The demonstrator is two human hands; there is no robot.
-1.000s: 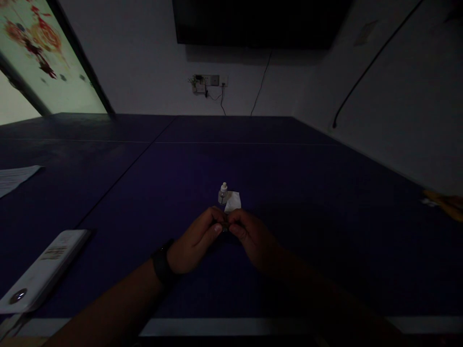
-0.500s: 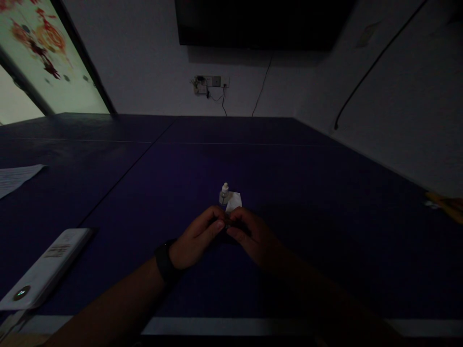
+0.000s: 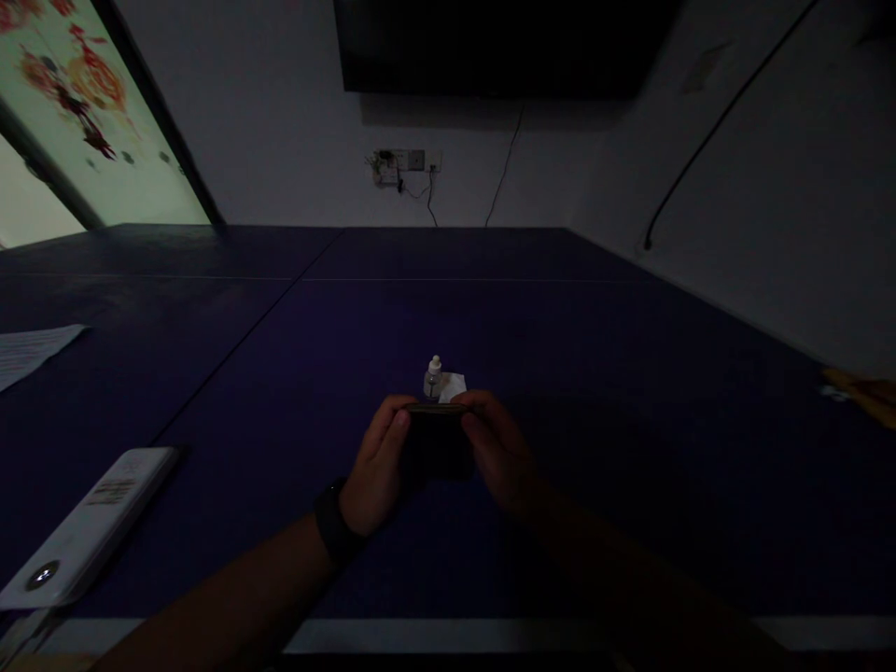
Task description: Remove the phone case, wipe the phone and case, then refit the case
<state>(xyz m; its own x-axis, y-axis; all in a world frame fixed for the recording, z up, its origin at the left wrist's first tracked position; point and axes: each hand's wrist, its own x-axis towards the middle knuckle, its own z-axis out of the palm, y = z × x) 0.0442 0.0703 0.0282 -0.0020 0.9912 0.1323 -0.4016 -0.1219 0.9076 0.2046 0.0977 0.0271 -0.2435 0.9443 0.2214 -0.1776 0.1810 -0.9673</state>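
Note:
A dark flat piece with a thin brownish upper edge spans the gap between my hands. Its kind cannot be made out in this dim light. My left hand, with a dark watch on the wrist, pinches its left end between thumb and fingers. At the other end, my right hand grips it the same way, mostly in shadow. Just beyond my fingers stands a small clear bottle with a white pointed cap. Beside the bottle lies a white paper or tissue, its near part hidden by my hands.
On the dark blue table, a white power-bank-like device with a cable lies at left. Farther left is a printed sheet. A yellowish item sits at the right edge. A wall screen hangs above the far end.
My hands were close together, fingertips nearly meeting over something small and dark. They have moved apart sideways, and the dark flat piece now shows between them.

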